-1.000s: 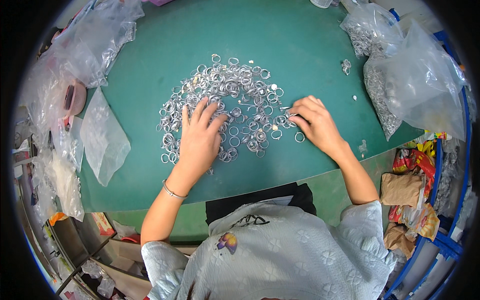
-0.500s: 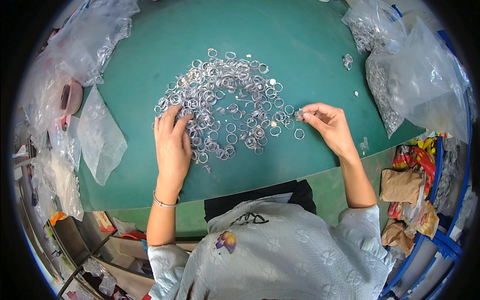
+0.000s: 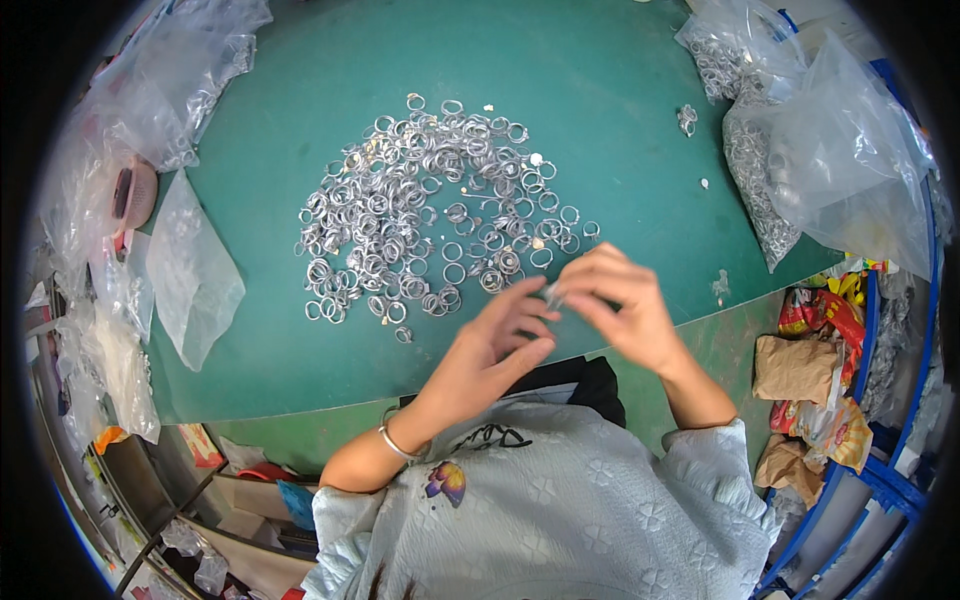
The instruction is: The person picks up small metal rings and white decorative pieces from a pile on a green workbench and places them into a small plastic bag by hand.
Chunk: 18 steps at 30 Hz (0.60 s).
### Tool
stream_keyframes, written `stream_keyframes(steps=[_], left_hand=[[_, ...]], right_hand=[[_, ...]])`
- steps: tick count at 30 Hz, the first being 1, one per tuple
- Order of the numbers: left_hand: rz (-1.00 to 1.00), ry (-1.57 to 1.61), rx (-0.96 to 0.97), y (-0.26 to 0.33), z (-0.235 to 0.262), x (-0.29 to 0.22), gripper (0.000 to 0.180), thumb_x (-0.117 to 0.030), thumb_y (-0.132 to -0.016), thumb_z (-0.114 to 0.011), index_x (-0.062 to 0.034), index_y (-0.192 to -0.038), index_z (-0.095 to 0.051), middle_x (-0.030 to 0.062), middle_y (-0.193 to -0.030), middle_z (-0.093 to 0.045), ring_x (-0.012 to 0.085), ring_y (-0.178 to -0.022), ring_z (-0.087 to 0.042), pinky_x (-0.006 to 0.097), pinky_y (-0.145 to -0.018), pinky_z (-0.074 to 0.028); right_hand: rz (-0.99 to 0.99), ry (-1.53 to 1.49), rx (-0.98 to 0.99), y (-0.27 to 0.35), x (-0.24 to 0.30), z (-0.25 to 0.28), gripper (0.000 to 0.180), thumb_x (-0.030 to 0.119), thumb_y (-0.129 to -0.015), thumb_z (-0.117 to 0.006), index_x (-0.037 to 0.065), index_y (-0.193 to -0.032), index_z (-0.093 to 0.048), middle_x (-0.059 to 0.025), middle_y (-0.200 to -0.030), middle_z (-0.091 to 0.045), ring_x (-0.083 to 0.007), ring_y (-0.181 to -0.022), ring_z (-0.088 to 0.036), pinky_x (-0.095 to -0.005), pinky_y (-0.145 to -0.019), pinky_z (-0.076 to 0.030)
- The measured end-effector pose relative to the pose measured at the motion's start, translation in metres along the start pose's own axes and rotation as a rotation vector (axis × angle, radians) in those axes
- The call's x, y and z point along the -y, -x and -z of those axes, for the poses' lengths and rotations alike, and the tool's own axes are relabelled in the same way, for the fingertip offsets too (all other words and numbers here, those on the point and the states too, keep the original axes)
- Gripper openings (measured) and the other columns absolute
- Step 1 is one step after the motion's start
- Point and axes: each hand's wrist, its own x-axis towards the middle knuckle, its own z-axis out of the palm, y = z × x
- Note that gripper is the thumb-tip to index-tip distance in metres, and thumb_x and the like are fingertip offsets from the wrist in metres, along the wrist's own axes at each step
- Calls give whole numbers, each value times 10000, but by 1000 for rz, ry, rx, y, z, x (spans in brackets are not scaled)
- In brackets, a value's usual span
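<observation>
Head view: left hand [image 3: 495,345] and right hand [image 3: 615,305] fingers pinching small metal ring [image 3: 553,293] near ring pile [image 3: 430,200].

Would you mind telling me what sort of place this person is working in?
Probably a small workshop bench for sorting or assembling parts: a heap of metal rings lies loose on a green table, and clear plastic bags of more rings sit alongside.

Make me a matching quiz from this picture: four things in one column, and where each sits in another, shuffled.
1. pile of metal rings
2. bangle
3. empty clear bag
4. bags filled with rings

A. table's right edge
B. middle of the green table
C. left wrist
D. left of the pile

Pairs: 1-B, 2-C, 3-D, 4-A
</observation>
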Motion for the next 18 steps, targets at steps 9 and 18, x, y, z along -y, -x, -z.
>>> stream_keyframes(steps=[9, 18], left_hand=[[126, 33, 107, 0, 11, 26, 259, 3, -960, -434, 18, -1178, -571, 43, -928, -585, 76, -728, -495, 215, -599, -415], [71, -102, 26, 3, 10, 24, 269, -25, -951, -505, 11, -1211, -560, 7, -911, -562, 59, -812, -502, 201, -714, -413]], right_hand=[[-66, 516, -283, -3, -29, 17, 232, 26, -750, -705, 25, -978, -658, -100, -970, -633, -272, -875, -567, -359, -769, -457], [-35, 687, -226, -10, -18, 10, 306, 144, -727, -745, 66, -999, -629, -69, -988, -572, -273, -926, -516, -371, -778, -392]])
